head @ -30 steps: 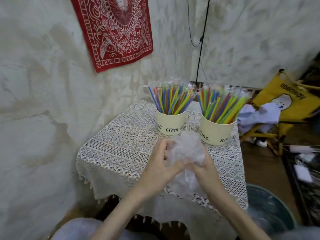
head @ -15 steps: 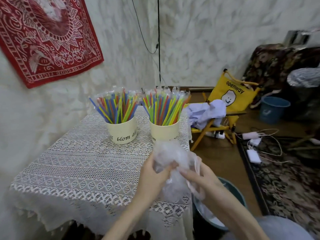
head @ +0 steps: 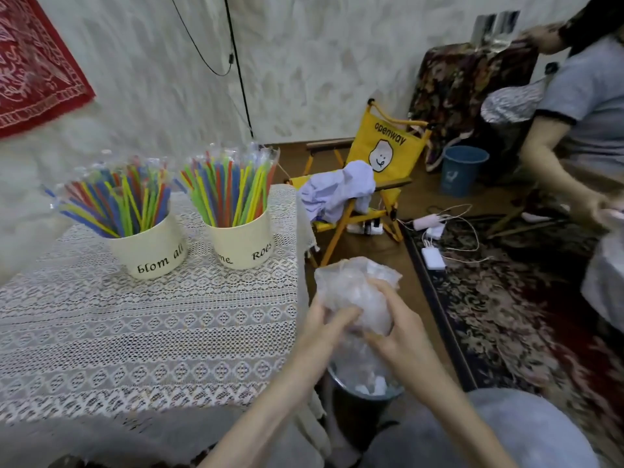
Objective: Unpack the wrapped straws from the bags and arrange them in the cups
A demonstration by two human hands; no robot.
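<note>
Clutching a crumpled clear plastic bag [head: 354, 295] between them, the left hand [head: 324, 329] and right hand [head: 395, 329] curl their fingers round it at about five o'clock, just off the right edge of the table [head: 135, 332] and above a dark bin [head: 358, 400] on the floor. At ten o'clock on the lace-covered table stands a cream cup [head: 148, 251] full of wrapped coloured straws [head: 114, 201], and just beside it, toward twelve o'clock, a second cream cup [head: 243, 244] holds another bunch of straws [head: 233, 187]. A yellow folding chair [head: 388, 143] stands at one o'clock beyond the table.
</note>
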